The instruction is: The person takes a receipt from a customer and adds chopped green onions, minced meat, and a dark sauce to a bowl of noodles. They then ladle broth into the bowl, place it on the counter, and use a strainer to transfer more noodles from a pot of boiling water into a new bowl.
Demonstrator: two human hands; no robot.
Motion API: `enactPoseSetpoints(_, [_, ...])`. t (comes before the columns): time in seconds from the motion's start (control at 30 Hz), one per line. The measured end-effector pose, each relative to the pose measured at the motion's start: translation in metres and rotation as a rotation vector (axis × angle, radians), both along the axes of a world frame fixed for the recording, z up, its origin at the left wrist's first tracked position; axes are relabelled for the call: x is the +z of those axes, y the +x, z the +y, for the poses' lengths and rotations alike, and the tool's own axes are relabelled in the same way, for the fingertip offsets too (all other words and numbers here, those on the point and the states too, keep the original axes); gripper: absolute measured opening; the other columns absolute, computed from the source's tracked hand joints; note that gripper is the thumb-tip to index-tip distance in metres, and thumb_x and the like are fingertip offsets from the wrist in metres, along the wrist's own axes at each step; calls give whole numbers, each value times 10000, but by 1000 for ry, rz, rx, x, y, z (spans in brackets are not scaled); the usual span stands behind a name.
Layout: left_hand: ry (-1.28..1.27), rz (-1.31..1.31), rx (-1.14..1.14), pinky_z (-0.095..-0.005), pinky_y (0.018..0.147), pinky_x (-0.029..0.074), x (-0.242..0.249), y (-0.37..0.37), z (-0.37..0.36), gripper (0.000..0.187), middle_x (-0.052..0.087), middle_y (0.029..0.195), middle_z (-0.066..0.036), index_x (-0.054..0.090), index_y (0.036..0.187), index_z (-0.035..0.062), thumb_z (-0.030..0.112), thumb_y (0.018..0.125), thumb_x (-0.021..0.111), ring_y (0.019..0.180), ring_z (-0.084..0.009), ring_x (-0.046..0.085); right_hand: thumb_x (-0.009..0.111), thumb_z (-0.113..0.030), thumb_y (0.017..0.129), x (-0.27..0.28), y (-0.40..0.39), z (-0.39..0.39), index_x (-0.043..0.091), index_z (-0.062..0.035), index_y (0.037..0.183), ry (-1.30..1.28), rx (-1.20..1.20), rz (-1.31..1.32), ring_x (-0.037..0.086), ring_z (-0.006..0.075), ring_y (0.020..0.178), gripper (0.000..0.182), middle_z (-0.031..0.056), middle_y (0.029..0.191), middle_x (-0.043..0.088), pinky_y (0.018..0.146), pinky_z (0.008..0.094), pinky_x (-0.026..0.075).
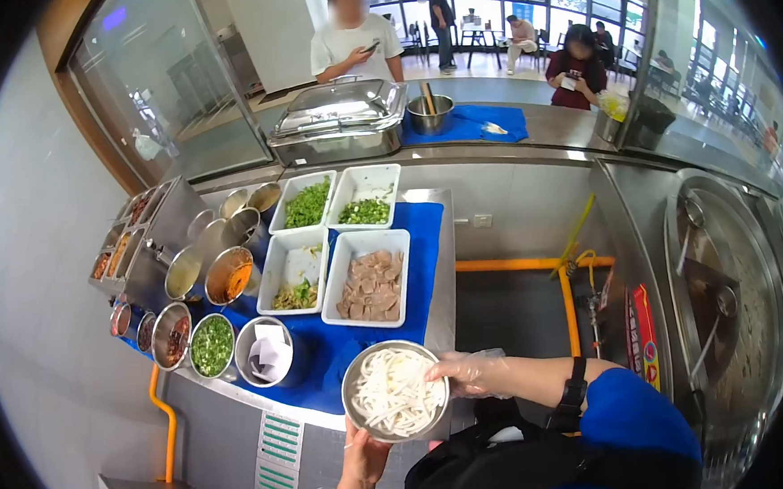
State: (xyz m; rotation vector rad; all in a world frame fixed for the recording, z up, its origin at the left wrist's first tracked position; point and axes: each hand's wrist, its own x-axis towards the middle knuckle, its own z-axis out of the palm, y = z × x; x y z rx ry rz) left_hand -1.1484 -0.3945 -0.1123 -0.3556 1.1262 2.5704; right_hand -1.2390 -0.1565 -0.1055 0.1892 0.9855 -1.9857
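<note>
A metal bowl [351, 410] full of thick white noodles [395, 389] is held between both hands over the front edge of the blue-covered table. My left hand [365, 459] supports the bowl from its lower left side, with its fingers partly hidden underneath. At the right rim, my right hand [473, 373] in a clear plastic glove grips the bowl, its fingertips over the edge next to the noodles. Nearest the bowl are a white tray of sliced meat [374, 286] and a metal pot with paper slips [269, 353].
White trays of chopped greens [308, 203] stand behind the meat. Several metal pots hold scallions [212, 347], chili and sauces at left. A lidded chafing dish [339, 122] sits on the counter. At right is a large vat [754, 312] with ladles [708, 342]. People stand beyond the counter.
</note>
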Motion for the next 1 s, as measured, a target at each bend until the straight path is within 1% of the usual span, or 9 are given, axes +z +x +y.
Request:
enactPoseSetpoints(0.1, [-67,-13,117,-507,1021,410,-3,-19,14,917,367,1425,-88,233,1449,189,293,700,753,1293,-302,410,656,-236,841,-3,-50,3,290,-84,1440,20,182,79,472,235,1261,719,132,1378,463,1008,465,429])
enactPoseSetpoints(0.2, [-60,4,257,-494,1041,394,-7,-37,36,900,440,1392,-113,294,1429,99,315,671,727,1267,-308,449,714,-312,823,11,-120,29,319,-101,1438,48,379,188,466,311,1251,761,149,1393,437,998,481,425])
enactPoseSetpoints(0.23, [-71,-29,302,-480,1050,389,-9,-39,42,845,474,1371,-131,337,1409,58,345,692,680,1259,-306,463,693,-350,844,-16,-167,37,323,-104,1435,33,319,-20,470,341,1230,739,143,1361,451,972,485,446])
enactPoseSetpoints(0.27, [-76,-56,348,-480,1050,389,-7,-41,48,832,477,1369,-132,342,1408,57,349,700,667,1257,-306,465,657,-344,873,-5,-195,62,363,-106,1405,-9,242,207,492,312,1197,653,133,1279,501,916,480,486])
enactPoseSetpoints(0.33, [-74,-101,432,-482,1051,388,2,-48,63,808,483,1364,-135,352,1405,56,358,714,642,1254,-308,469,685,-298,851,-32,-274,106,457,-81,1299,-207,-14,306,583,262,1038,548,112,1173,560,838,444,535])
enactPoseSetpoints(0.37, [-79,-35,470,-481,1026,416,8,-55,75,741,501,1346,-134,362,1398,57,348,757,594,1231,-309,495,692,-319,848,-28,-306,125,476,-75,1266,-178,-132,301,601,263,978,530,122,1141,570,831,430,535])
enactPoseSetpoints(0.43, [-154,-193,536,-477,1048,375,12,-57,81,740,483,1353,-139,359,1398,43,296,754,619,1247,-309,469,654,-338,879,-16,-344,155,461,-79,1262,-32,-341,308,597,282,965,501,164,1135,560,812,418,533])
enactPoseSetpoints(0.63, [-196,-241,735,-483,1030,382,28,-76,113,732,515,1286,-181,373,1377,20,286,737,609,1179,-333,514,637,-370,885,4,-370,199,486,-75,1254,0,-517,320,598,287,965,497,162,1120,567,807,407,512])
enactPoseSetpoints(1.0, [-176,-224,689,-499,950,451,13,-88,122,619,522,1279,-185,386,1358,9,269,810,511,1186,-338,514,627,-376,888,15,-373,231,508,-65,1239,8,-506,370,600,258,946,484,154,1085,587,786,389,516])
